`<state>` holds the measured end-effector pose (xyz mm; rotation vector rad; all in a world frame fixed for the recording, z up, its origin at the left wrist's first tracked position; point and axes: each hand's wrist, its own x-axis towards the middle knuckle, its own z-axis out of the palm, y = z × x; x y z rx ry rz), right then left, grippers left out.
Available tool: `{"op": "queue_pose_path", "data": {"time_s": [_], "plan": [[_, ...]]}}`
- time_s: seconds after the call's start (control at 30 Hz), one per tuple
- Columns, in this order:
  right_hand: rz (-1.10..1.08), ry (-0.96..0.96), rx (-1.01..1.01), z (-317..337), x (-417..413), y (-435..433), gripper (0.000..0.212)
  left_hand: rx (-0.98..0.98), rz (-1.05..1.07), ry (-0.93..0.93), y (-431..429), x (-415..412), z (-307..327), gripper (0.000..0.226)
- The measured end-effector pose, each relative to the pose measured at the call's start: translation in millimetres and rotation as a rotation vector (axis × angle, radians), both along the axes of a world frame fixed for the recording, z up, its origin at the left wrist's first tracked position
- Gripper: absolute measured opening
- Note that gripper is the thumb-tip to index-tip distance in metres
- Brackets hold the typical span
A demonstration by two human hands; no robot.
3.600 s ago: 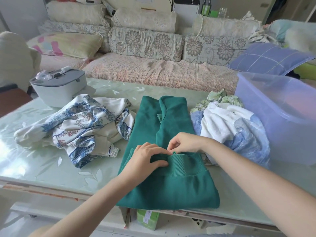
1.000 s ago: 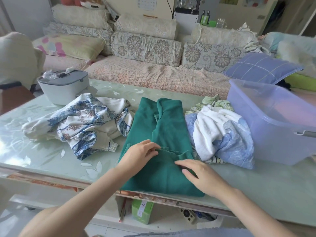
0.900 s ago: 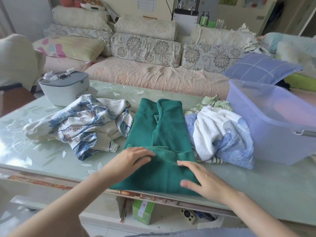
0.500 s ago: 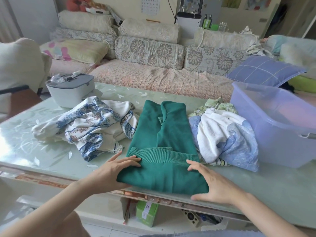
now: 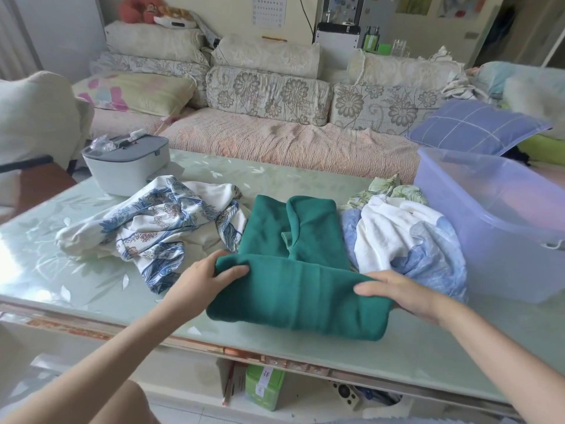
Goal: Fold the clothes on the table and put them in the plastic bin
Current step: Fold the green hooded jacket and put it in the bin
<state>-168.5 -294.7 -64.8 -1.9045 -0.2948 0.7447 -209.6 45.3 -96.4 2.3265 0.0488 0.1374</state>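
Two hands clamped | left hand [image 5: 208,280] and right hand [image 5: 400,289] each grip one end of the sweater [image 5: 299,298] fold | sweater on table [image 5: 91,286], length running away | bin [image 5: 489,228] lies right, nearest right hand

Sweater [image 5: 293,289] is plain dark green, shirt [image 5: 159,228] white with blue floral print, top [image 5: 406,240] white and pale blue, cloth [image 5: 385,191] green leaf-print, bin [image 5: 489,228] see-through lilac, table [image 5: 61,276] pale green with white leaves, box [image 5: 125,175] white, grey-topped, sofa [image 5: 269,93] beige flowered, pillow [image 5: 477,127] blue checked.
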Motion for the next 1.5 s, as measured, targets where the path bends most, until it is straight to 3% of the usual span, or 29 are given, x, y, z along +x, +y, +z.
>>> {"op": "queue_pose_path", "data": {"time_s": [0.1,0.17,0.27,0.33,0.4,0.47,0.57,0.67,0.9,1.0,1.1,1.2,1.23,1.37,1.43,1.5], "plan": [[-0.097,0.038,-0.039,-11,23,5,0.047,0.010,0.123,0.133,-6,16,-14,0.041],[-0.237,-0.147,-0.083,-24,33,19,0.028,0.025,0.189,0.148,-10,26,-19,0.048],[-0.351,-0.684,-0.284,-47,37,30,0.022,0.174,0.113,-0.207,-13,30,-23,0.045],[-0.217,-1.049,-0.315,-57,29,30,0.017,0.272,-0.076,-0.503,-14,25,-24,0.027],[-0.075,-1.195,-0.295,-60,15,21,0.014,0.275,-0.243,-0.524,-10,14,-25,0.008],[0.039,-1.120,-0.314,-55,0,9,0.034,0.234,-0.292,-0.403,-2,4,-32,0.032],[0.234,-0.893,-0.570,-46,-23,-2,0.079,0.390,-0.428,-0.351,5,-11,-42,0.073],[0.296,-0.880,-0.793,-40,-31,4,0.112,0.488,-0.448,-0.363,7,-9,-48,0.090],[0.011,-0.901,-0.524,-61,-16,10,0.063,0.413,-0.420,-0.335,7,17,-43,0.080],[-0.074,-0.778,-0.362,-51,-12,11,0.049,0.346,-0.400,-0.274,9,19,-32,0.075],[-0.078,-0.488,-0.029,-23,-7,6,0.042,0.047,-0.419,-0.103,17,18,1,0.073],[-0.063,-0.320,0.179,3,-2,-2,0.063,-0.321,-0.422,0.018,24,15,26,0.067],[-0.085,-0.283,0.185,4,0,-2,0.064,-0.361,-0.394,0.025,25,15,27,0.066],[-0.383,-0.171,0.169,-19,2,15,0.030,-0.571,-0.081,0.091,13,18,7,0.081],[-0.527,-0.197,0.123,-25,17,25,0.035,-0.611,0.092,0.073,3,34,2,0.074],[-0.596,-0.216,0.001,-25,37,29,0.044,-0.490,0.188,0.146,-5,53,9,0.067]]}}
